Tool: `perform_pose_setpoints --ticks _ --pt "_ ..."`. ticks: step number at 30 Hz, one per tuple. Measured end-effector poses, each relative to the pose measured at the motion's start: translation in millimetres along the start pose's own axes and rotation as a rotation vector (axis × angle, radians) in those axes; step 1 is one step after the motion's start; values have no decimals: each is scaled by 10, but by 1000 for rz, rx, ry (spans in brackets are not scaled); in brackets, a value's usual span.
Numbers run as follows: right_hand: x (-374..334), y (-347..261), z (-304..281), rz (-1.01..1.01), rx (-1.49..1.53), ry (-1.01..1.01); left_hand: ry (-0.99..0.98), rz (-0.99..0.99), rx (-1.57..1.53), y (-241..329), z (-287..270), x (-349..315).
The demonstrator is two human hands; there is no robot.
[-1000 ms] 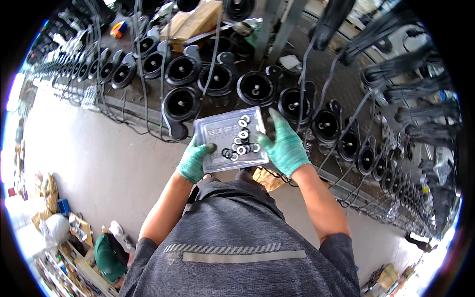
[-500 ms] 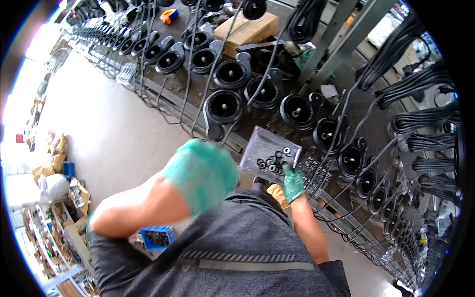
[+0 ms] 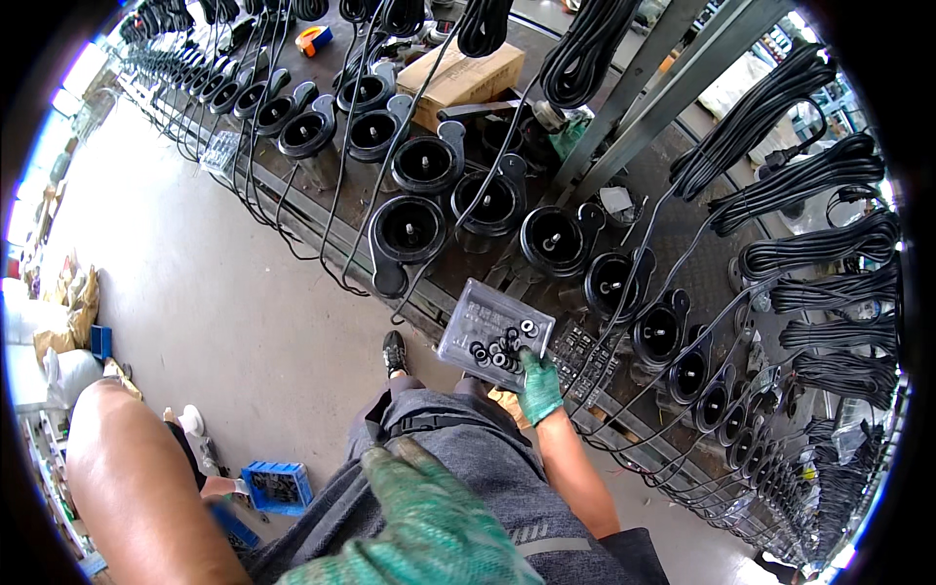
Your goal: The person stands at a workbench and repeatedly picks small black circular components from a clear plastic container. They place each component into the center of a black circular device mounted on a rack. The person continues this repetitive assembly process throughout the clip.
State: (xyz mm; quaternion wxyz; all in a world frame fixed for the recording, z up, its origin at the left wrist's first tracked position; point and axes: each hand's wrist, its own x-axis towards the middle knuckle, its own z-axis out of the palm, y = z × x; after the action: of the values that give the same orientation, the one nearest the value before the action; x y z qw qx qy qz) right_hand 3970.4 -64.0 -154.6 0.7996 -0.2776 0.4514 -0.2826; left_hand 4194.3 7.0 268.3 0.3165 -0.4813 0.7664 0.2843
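My right hand [image 3: 542,386], in a green glove, grips the near right edge of a shallow clear plastic tray [image 3: 468,327], its thumb over the rim. Small black and metallic rings [image 3: 500,353] lie loose in the tray, mostly toward my right hand. My left hand [image 3: 424,526], also green-gloved, is close in front of my chest at the lower edge, apart from the tray. Part of it is cut off, so its grip cannot be made out. Beyond the tray, round black housings [image 3: 409,231] with upright metal shafts stand along the workbench [image 3: 478,261].
Cables hang from the housings over the bench's front edge; coiled black cables [image 3: 809,180] hang at the right. A metal post [image 3: 624,132] rises beside a cardboard box [image 3: 468,78]. Small metal parts [image 3: 582,363] lie right of the tray. On the floor is a blue crate [image 3: 277,487].
My left hand has moved away from beside the tray, down toward my chest. My right hand still holds the tray. The view has shifted, showing more floor and my foot.
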Motion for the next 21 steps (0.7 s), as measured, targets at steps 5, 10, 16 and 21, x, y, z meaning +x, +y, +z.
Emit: perform_pose_setpoints --ticks 5,10,16,21 --pt "50 -22 -132 25 -53 -1 -4 25 -23 -31 29 49" --pt "94 88 -220 -45 -4 19 -6 70 -34 -65 25 103" --pt "143 80 -152 -43 -14 -31 -13 79 -42 -83 26 139" --pt "0 -124 -92 64 -68 -18 -29 92 -52 -145 19 211"
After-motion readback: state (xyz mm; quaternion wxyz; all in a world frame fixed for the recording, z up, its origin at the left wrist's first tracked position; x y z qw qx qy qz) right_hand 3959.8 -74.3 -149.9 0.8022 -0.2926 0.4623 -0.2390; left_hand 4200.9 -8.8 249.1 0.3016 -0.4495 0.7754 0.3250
